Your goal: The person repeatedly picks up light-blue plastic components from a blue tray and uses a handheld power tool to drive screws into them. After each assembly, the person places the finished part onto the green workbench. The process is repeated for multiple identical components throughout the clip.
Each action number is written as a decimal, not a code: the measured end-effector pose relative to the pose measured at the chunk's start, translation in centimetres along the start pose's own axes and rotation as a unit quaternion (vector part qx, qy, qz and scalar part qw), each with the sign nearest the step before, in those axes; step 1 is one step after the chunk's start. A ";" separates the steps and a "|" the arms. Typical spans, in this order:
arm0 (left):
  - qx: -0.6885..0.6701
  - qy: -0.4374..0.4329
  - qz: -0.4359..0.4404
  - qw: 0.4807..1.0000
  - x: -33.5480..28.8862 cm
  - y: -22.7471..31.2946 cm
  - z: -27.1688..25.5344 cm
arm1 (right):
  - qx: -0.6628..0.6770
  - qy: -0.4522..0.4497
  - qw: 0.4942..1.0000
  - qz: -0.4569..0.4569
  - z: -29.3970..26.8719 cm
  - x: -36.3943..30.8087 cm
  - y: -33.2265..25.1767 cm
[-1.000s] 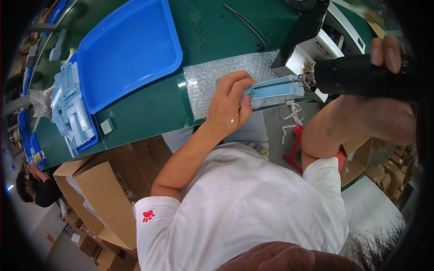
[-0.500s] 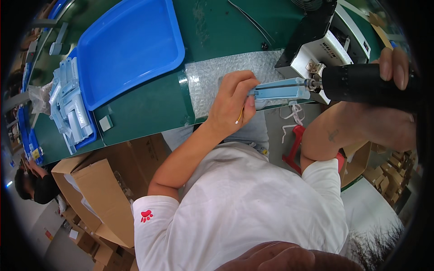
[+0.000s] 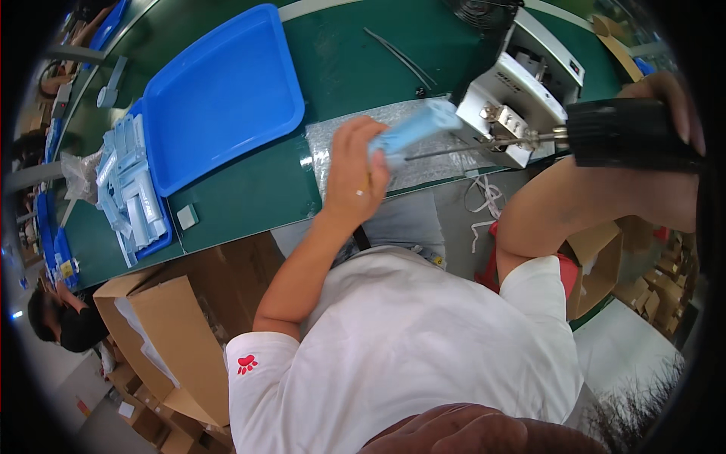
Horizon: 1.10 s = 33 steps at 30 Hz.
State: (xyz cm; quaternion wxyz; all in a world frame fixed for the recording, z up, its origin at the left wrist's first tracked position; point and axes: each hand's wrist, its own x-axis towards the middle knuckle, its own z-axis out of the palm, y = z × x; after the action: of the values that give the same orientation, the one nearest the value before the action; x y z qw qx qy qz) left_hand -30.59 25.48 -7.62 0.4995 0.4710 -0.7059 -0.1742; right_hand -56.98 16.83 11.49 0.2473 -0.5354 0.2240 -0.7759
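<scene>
My left hand (image 3: 354,170) is closed round one end of a light blue plastic casing (image 3: 423,125), which is tilted up and smeared by motion. A thin wire with a small white plug lies against that hand. My right hand (image 3: 681,113), partly lost at the dark rim, grips a black electric screwdriver (image 3: 628,136). Its long bit (image 3: 446,153) points left, the tip just below the casing and apart from it. Beyond the bit stands a silver and black screw feeder (image 3: 522,98).
Bubble wrap (image 3: 325,147) covers the bench's near edge. A large blue tray (image 3: 227,98) lies to the left, beside a smaller tray of light blue plastic parts (image 3: 128,181). Black cable ties (image 3: 401,57) lie at the back. An open cardboard box (image 3: 166,325) stands below the bench; another person sits far left.
My left hand has drawn the casing off the screwdriver bit, moving it left and tilting its far end up. The bit, earlier inside the casing, now shows bare.
</scene>
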 end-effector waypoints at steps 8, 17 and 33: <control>0.049 0.052 -0.015 0.997 1.0 -0.7 0.6 | -0.076 -0.032 0.996 -0.037 -0.4 2.5 -1.4; 0.026 0.046 -0.016 0.998 0.4 -0.9 1.1 | -0.109 -0.028 0.993 -0.044 -0.5 1.7 -0.3; 0.026 0.053 0.035 0.998 0.5 -1.2 0.9 | 0.229 -0.103 0.964 0.091 1.7 -2.3 -0.3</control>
State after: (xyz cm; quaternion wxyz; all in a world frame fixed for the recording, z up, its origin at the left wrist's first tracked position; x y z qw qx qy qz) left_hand -30.81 24.26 -8.64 0.5294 0.4674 -0.6989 -0.1133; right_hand -54.70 18.36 10.53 0.4545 -0.5189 0.0614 -0.7214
